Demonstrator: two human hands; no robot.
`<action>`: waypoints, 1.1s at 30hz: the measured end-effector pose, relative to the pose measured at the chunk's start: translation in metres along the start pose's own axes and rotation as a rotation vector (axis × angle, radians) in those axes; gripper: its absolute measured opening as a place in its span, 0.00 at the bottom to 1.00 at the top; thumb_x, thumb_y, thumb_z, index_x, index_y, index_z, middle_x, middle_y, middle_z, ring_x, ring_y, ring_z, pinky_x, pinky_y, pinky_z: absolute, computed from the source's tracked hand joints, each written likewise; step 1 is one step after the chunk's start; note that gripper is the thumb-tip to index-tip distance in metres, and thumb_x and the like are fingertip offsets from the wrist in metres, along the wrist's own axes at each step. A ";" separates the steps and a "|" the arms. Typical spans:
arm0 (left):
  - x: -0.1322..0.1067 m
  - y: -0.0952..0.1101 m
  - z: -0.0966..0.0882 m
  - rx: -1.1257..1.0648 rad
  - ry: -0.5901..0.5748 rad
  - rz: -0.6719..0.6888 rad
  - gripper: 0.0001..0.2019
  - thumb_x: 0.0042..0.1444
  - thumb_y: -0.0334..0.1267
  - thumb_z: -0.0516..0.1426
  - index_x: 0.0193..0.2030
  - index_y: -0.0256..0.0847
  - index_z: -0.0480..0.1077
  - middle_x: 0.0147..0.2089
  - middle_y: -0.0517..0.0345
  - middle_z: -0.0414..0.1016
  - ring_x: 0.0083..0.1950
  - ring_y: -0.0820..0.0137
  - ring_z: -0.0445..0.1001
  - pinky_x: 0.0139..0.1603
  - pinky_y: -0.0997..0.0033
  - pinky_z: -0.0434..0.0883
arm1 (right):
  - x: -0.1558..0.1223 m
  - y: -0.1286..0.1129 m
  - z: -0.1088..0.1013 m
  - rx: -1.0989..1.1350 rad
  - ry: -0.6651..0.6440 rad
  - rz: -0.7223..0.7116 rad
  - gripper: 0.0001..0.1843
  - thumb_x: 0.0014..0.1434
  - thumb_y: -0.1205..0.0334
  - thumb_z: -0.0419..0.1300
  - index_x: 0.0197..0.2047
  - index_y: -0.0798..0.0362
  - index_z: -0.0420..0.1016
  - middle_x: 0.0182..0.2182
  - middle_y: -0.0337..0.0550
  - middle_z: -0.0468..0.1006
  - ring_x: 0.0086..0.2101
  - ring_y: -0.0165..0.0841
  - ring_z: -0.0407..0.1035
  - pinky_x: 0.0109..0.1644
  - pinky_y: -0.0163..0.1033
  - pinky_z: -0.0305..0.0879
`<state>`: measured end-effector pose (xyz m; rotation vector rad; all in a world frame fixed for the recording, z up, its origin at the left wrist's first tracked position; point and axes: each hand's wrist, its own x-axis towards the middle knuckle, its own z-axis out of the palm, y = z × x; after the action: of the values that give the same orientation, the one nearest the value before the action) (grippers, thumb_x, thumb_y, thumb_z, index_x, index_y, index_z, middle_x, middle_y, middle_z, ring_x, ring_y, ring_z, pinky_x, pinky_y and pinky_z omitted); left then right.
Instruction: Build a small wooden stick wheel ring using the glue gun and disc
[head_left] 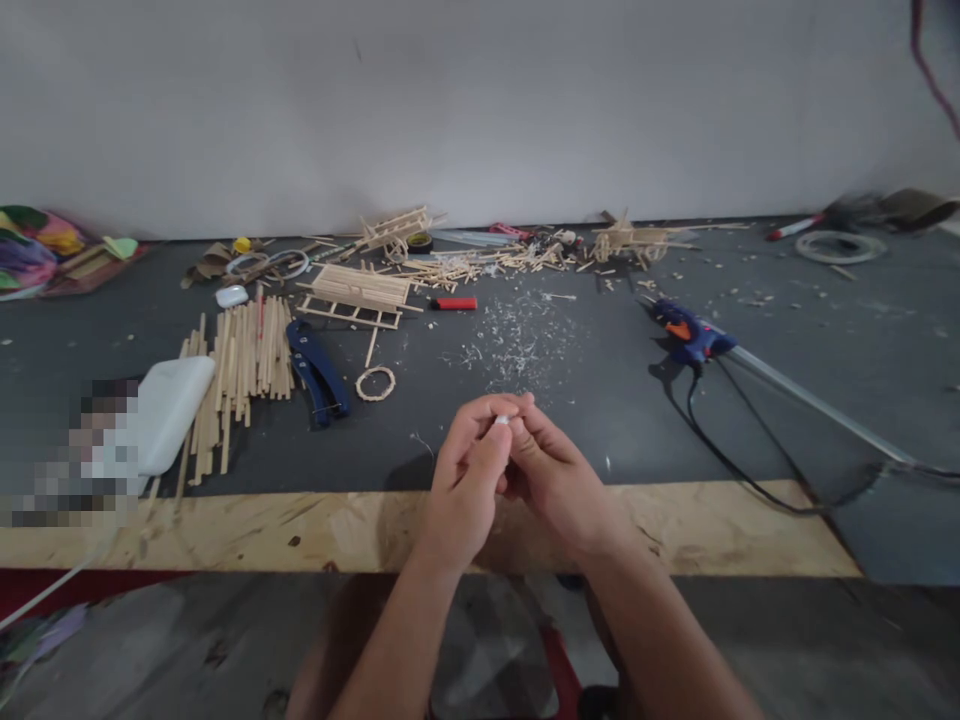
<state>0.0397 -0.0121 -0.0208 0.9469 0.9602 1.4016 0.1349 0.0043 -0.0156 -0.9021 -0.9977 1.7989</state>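
My left hand (463, 478) and my right hand (553, 472) meet above the near edge of the dark work mat (465, 440). Both sets of fingers are curled and pinched together around a small white piece (501, 420) that barely shows between the fingertips. What the piece is cannot be made out. A small wooden ring (375, 383) lies on the mat to the left of my hands, and a scatter of pale shavings (517, 345) lies just beyond them.
A bundle of thin wooden sticks (240, 370), blue cutters (319, 372) and a white case (169, 410) lie left. A stick frame (360, 295), a red lighter (454, 303) and small stick models sit farther back. A blue glue gun (690, 335) with its cable lies right.
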 end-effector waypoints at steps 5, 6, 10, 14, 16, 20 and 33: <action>0.001 0.003 -0.006 -0.113 -0.051 0.096 0.08 0.60 0.41 0.55 0.46 0.50 0.69 0.58 0.58 0.71 0.53 0.69 0.72 0.45 0.71 0.71 | -0.002 -0.010 -0.003 -0.229 0.034 -0.230 0.07 0.63 0.54 0.56 0.38 0.44 0.74 0.29 0.35 0.70 0.27 0.26 0.62 0.31 0.33 0.60; 0.001 0.003 -0.008 -0.133 -0.064 0.102 0.08 0.60 0.39 0.55 0.47 0.51 0.70 0.59 0.59 0.71 0.55 0.68 0.71 0.48 0.69 0.71 | -0.003 -0.012 -0.004 -0.286 0.047 -0.273 0.07 0.63 0.56 0.56 0.38 0.44 0.75 0.30 0.35 0.71 0.28 0.27 0.63 0.33 0.34 0.61; 0.003 0.006 -0.017 -0.005 -0.062 0.187 0.07 0.59 0.35 0.57 0.42 0.49 0.74 0.55 0.58 0.71 0.52 0.70 0.71 0.47 0.70 0.70 | -0.003 -0.015 -0.009 -0.365 0.064 -0.341 0.07 0.63 0.59 0.56 0.38 0.43 0.76 0.33 0.36 0.75 0.32 0.29 0.66 0.38 0.36 0.64; 0.006 0.012 -0.024 0.314 0.021 0.303 0.04 0.55 0.34 0.60 0.37 0.46 0.75 0.44 0.56 0.71 0.49 0.69 0.70 0.51 0.69 0.67 | -0.001 -0.013 -0.013 -0.357 0.073 -0.298 0.06 0.61 0.58 0.58 0.39 0.42 0.77 0.41 0.38 0.77 0.37 0.31 0.69 0.43 0.39 0.66; 0.006 0.014 -0.025 0.418 0.032 0.309 0.03 0.55 0.35 0.60 0.36 0.45 0.75 0.41 0.57 0.70 0.45 0.70 0.70 0.48 0.70 0.67 | -0.001 -0.012 -0.015 -0.356 0.091 -0.278 0.06 0.61 0.57 0.59 0.40 0.41 0.76 0.43 0.38 0.77 0.39 0.32 0.70 0.44 0.39 0.66; 0.006 0.017 -0.025 0.526 0.037 0.258 0.03 0.56 0.38 0.59 0.34 0.43 0.73 0.38 0.57 0.72 0.39 0.70 0.70 0.42 0.72 0.68 | 0.001 -0.012 -0.017 -0.379 0.109 -0.250 0.09 0.59 0.56 0.60 0.44 0.40 0.76 0.40 0.38 0.76 0.40 0.33 0.70 0.46 0.41 0.66; 0.022 0.025 -0.074 0.933 0.317 0.134 0.12 0.57 0.47 0.56 0.40 0.44 0.74 0.38 0.54 0.78 0.39 0.64 0.74 0.41 0.65 0.70 | 0.012 -0.016 -0.051 -0.560 0.232 0.066 0.16 0.56 0.52 0.60 0.47 0.45 0.78 0.19 0.33 0.69 0.19 0.28 0.62 0.25 0.36 0.58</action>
<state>-0.0389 0.0068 -0.0224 1.5014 1.8999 1.2152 0.1808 0.0336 -0.0248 -1.4606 -1.3559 1.4376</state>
